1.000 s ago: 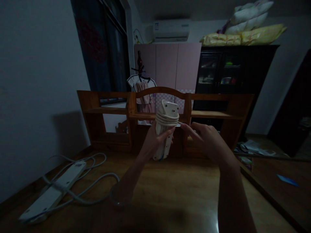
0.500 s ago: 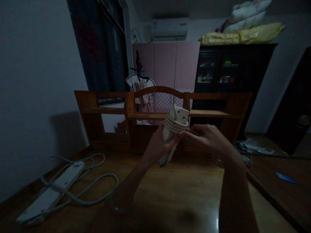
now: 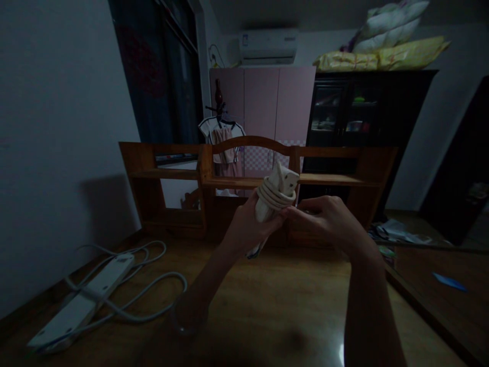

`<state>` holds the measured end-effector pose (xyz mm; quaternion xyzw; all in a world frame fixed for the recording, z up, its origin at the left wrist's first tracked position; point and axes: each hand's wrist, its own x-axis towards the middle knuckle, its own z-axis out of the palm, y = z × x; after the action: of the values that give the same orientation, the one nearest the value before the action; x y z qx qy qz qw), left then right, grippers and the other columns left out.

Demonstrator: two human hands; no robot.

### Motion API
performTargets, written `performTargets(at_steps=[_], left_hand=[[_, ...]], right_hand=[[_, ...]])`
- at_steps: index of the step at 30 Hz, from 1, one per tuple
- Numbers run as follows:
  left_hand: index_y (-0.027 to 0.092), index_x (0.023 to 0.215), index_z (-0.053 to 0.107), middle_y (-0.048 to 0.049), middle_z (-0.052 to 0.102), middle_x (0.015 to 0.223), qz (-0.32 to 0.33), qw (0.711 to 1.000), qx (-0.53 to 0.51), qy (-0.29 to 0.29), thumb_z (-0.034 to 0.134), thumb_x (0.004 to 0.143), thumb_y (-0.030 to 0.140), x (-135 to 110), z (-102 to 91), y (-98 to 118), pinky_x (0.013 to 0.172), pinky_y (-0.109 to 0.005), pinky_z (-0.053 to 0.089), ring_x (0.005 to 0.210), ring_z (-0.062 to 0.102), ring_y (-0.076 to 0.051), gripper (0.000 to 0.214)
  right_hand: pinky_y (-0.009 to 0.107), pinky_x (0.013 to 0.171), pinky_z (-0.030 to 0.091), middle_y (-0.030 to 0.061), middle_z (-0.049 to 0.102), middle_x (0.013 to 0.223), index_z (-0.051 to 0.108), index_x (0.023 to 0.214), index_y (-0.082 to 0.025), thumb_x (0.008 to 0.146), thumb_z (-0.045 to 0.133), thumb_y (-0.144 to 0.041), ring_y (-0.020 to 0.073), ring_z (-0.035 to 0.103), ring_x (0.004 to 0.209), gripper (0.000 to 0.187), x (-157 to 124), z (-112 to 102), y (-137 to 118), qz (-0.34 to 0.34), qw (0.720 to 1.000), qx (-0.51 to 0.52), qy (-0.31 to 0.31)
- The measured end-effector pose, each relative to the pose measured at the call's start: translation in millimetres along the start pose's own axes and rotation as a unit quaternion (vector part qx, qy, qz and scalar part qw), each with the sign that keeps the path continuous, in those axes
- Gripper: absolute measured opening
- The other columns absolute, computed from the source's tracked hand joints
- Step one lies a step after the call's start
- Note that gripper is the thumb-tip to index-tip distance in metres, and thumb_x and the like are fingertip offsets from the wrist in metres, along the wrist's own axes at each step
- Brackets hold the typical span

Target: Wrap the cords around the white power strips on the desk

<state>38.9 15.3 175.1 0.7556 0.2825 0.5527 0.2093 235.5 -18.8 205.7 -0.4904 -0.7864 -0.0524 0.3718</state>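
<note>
One pwr strip [image 3: 262, 210], long axis off vert., top leaning R.

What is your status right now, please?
Left hand gripping long white plastic power strip. Right hand at white cord wrapped around it. Second long white strip lying left, away from both hands.

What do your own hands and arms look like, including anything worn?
The left hand and right hand are ungloved. A thin, clear-looking bangle circles the left forearm; nothing worn shows on the right forearm. I see no sleeves.
</note>
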Motion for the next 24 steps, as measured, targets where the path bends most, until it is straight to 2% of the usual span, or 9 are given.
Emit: performTargets(at_steps=[6,11,14,17,20,24], left_hand=[[0.019,0.111,0.06,-0.0094,0.071,0.091,-0.032,0.999,-0.014,-0.002,0.07,0.078,0.046,2,-1.2,-4,0.063,-0.03,0.054,0.08,0.069,-0.024,0.044],[0.017,0.105,0.062,-0.0069,0.07,0.083,-0.049,0.997,-0.064,-0.014,0.069,0.079,0.044,5,-2.0,-14,0.059,-0.028,0.053,0.068,0.067,-0.021,0.038],[0.016,0.105,0.06,-0.0065,0.069,0.083,-0.072,0.992,-0.104,0.013,0.069,0.078,0.046,7,-2.2,-17,0.055,-0.027,0.053,0.061,0.066,-0.019,0.042],[0.014,0.105,0.058,-0.0073,0.068,0.083,-0.076,0.986,-0.138,0.059,0.066,0.08,0.048,10,-4.7,-20,0.053,-0.026,0.052,0.06,0.065,-0.018,0.043],[0.014,0.103,0.057,-0.006,0.066,0.078,-0.077,0.981,-0.163,0.077,0.065,0.081,0.049,13,-10.0,-24,0.051,-0.026,0.052,0.057,0.064,-0.017,0.042],[0.015,0.098,0.057,-0.0039,0.065,0.073,-0.08,0.978,-0.176,0.08,0.065,0.08,0.048,16,-15.2,-30,0.048,-0.026,0.052,0.054,0.063,-0.017,0.039]], right_hand=[[0.026,0.049,0.022,-0.0005,0.043,0.053,0.06,0.056,-0.016,0.088,0.047,-0.064,0.0103,0.036,0.052,0.06,1,1,-4,-0.001,0.999,-0.032,0.015],[0.027,0.051,0.024,0.0025,0.048,0.052,0.061,0.058,-0.017,0.09,0.043,-0.065,0.0133,0.045,0.052,0.06,4,7,-17,0.003,0.995,-0.097,0.034],[0.027,0.051,0.026,0.0044,0.055,0.056,0.062,0.065,-0.017,0.092,0.043,-0.062,0.014,0.048,0.051,0.055,6,14,-23,0.007,0.993,-0.107,0.047],[0.026,0.052,0.028,0.004,0.061,0.063,0.062,0.076,-0.018,0.093,0.048,-0.052,0.0138,0.049,0.054,0.04,7,19,-24,-0.008,0.996,-0.081,0.048],[0.024,0.053,0.03,0.002,0.064,0.069,0.062,0.086,-0.019,0.096,0.05,-0.036,0.0129,0.052,0.056,0.023,7,19,-23,-0.029,0.998,-0.047,0.033],[0.024,0.06,0.035,0.0031,0.067,0.076,0.063,0.092,-0.018,0.097,0.047,-0.023,0.0147,0.061,0.067,0.018,5,15,-22,-0.031,0.998,-0.042,0.032]])
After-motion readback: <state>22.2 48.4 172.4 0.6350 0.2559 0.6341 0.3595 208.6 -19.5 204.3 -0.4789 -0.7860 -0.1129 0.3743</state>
